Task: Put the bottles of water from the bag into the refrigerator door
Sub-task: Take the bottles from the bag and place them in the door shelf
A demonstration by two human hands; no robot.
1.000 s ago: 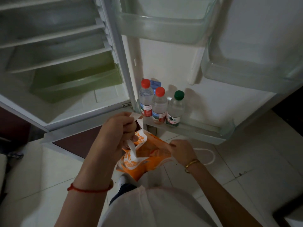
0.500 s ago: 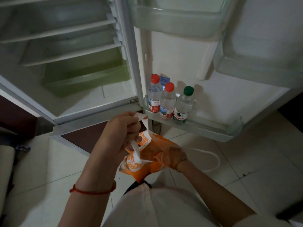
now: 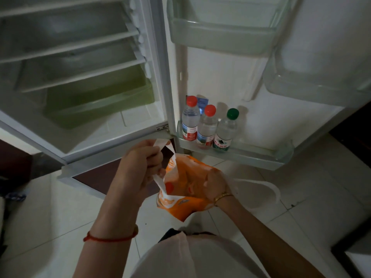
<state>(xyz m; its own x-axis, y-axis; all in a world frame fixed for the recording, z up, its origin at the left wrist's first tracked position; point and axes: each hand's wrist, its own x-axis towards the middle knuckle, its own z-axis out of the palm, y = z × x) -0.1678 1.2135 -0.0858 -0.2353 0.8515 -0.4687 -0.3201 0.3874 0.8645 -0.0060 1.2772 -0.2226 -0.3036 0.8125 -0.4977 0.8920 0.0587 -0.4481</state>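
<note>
An orange and white bag [image 3: 180,205] hangs in front of me below the open fridge door. My left hand [image 3: 140,165] grips its white handle and holds it up. My right hand [image 3: 214,183] is pushed inside the bag's mouth, seen through the thin plastic; what its fingers touch is hidden. Three water bottles stand side by side in the lowest door shelf [image 3: 261,157]: a red-capped one [image 3: 190,119] at the left, a second red-capped bottle [image 3: 206,127] in the middle, and a green-capped bottle [image 3: 225,130] at the right.
The fridge compartment stands open at the left with white shelves and a green drawer [image 3: 100,101]. Two upper door shelves [image 3: 220,41] hold nothing visible. The bag's other white handle [image 3: 269,189] dangles over the pale tiled floor at the right.
My right hand has gone from the bag's rim deeper into the bag. My left hand keeps holding the handle. The view has shifted slightly, so the fridge door sits further right.
</note>
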